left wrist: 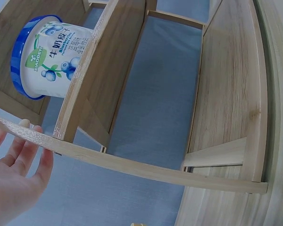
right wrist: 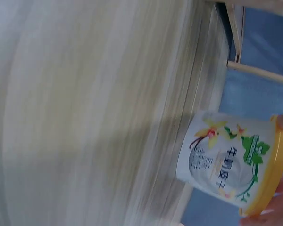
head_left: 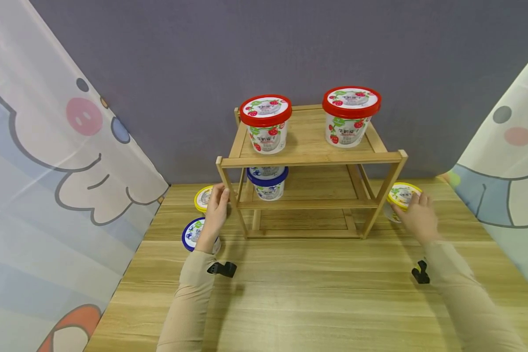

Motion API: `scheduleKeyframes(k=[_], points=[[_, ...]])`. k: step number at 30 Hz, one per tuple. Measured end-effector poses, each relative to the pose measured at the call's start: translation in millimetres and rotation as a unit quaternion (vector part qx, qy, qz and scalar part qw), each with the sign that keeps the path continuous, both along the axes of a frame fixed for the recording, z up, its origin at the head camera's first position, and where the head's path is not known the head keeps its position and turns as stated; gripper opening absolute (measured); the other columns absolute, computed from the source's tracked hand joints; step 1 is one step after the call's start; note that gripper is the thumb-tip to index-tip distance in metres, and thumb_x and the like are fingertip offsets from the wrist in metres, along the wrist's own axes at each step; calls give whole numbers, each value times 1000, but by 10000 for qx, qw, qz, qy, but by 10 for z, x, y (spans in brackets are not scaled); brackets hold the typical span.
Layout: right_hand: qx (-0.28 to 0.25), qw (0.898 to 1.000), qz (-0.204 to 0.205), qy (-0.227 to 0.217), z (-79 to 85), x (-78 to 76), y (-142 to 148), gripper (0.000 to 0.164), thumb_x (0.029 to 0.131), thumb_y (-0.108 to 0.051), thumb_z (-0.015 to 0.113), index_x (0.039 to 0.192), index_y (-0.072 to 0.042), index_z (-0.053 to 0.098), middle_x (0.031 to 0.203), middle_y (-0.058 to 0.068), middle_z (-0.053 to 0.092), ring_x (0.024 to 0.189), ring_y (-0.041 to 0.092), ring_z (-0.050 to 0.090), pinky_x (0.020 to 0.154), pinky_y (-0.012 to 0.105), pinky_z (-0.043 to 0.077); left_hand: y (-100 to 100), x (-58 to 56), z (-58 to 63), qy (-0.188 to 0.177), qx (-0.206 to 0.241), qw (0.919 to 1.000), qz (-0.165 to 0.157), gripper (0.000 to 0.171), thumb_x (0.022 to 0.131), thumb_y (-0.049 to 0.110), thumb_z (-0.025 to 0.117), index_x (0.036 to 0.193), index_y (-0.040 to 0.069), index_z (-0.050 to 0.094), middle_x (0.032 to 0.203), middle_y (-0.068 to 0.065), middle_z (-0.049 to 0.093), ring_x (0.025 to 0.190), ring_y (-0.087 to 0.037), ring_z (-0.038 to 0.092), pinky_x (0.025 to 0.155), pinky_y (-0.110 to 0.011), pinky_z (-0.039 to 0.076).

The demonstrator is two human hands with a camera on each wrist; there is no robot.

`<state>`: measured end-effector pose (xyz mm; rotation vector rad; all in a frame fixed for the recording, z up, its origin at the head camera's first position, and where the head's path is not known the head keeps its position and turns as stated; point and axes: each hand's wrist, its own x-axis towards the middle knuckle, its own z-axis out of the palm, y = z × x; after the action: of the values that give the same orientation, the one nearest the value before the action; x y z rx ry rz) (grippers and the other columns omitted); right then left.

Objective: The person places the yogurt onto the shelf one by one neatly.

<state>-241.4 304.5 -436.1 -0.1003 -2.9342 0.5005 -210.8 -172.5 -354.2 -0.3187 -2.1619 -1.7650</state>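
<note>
Yellow-lidded tub (head_left: 402,192) at right of head frame, beside rack (head_left: 308,157); right hand (head_left: 418,217) has fingers clamped around lid. Cannot tell whether base touches bench (head_left: 312,293). Best keep hold even on rim, tub level. Left hand (head_left: 217,210): fingers apart at rack's left post; grip unclear. Rack's right post near tub; widest room across lower centre.

Left arm (head_left: 187,308) and right arm (head_left: 466,298) both reach forward, well apart, angled inward; left hand (head_left: 217,208) has fingers loosely bent, right hand (head_left: 420,220) back-up, fingers curled gripping.
</note>
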Motion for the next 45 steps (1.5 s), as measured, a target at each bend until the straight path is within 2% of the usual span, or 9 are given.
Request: scheduleKeyframes(k=[4, 8, 12, 15, 21, 27, 37, 42, 45], points=[[-19, 9992, -386, 99, -1, 18, -85, 81, 90, -46, 39, 123, 27, 21, 125, 46, 16, 115, 57, 18, 73, 68, 34, -46, -85, -115, -38, 42, 10000, -55, 24, 96, 5, 33, 114, -10, 38, 103, -28, 47, 86, -8, 45, 79, -24, 38], [48, 9982, -502, 327, -18, 21, -105, 77, 90, -41, 44, 121, 27, 25, 122, 46, 21, 112, 57, 23, 68, 67, 37, -74, -137, -192, -2, -25, 10000, 1, 25, 96, 9, 34, 114, -8, 40, 102, -25, 49, 86, -7, 45, 81, -27, 38], [274, 9981, -325, 455, 0, 22, -88, 76, 89, -40, 46, 119, 27, 29, 117, 46, 26, 106, 57, 27, 75, 65, 34, -74, -139, -193, 4, -26, 9999, 103, 24, 96, 9, 34, 112, -7, 40, 97, -16, 50, 84, -8, 44, 81, -31, 39], [250, 9986, -178, 440, 12, 20, -41, 76, 89, -43, 46, 119, 25, 31, 117, 46, 26, 105, 58, 27, 81, 66, 28, -60, -110, -142, 3, 22, 10000, 29, 23, 96, 5, 34, 112, -9, 40, 97, -18, 49, 83, -10, 44, 81, -34, 38], [-535, 9967, 513, 319, -1, -45, 139, 69, 88, -39, 49, 122, 18, 31, 126, 48, 13, 110, 63, 18, 83, 70, 20, -1, 12, 18, -45, 1, 10000, -33, 22, 96, 2, 32, 112, -12, 39, 99, -26, 47, 84, -13, 44, 84, -46, 35], [-1192, 9867, 1101, 13, 13, -131, 320, 74, 86, -33, 54, 125, 22, 23, 127, 49, 6, 112, 64, 13, 86, 69, 18, 14, 24, 38, -6, -66, 10000, 46, 21, 95, 2, 33, 110, -12, 39, 94, -13, 48, 84, -13, 44, 81, -35, 38], [-1292, 9834, 1102, -632, 85, -150, 431, 83, 84, -39, 56, 129, 20, 20, 132, 44, 7, 113, 62, 14, 88, 67, 18, 16, 19, 31, -65, -65, 9999, 59, 21, 95, 2, 33, 110, -12, 39, 97, -21, 47, 86, -16, 44, 84, -46, 36], [-1261, 9848, 1013, -636, 100, -144, 432, 83, 83, -41, 57, 128, 19, 21, 131, 44, 10, 112, 62, 16, 88, 66, 19, 13, 24, 31, -77, -150, 9998, 76, 21, 96, 4, 33, 109, -11, 38, 94, -17, 46, 85, -16, 43, 82, -38, 38], [-1295, 9852, 921, -649, 112, -133, 405, 83, 83, -41, 57, 129, 18, 21, 130, 44, 11, 111, 62, 17, 88, 66, 19, -28, -49, -53, -45, -105, 9999, 25, 20, 96, 4, 33, 109, -10, 39, 91, -11, 45, 83, -15, 42, 80, -35, 38]])
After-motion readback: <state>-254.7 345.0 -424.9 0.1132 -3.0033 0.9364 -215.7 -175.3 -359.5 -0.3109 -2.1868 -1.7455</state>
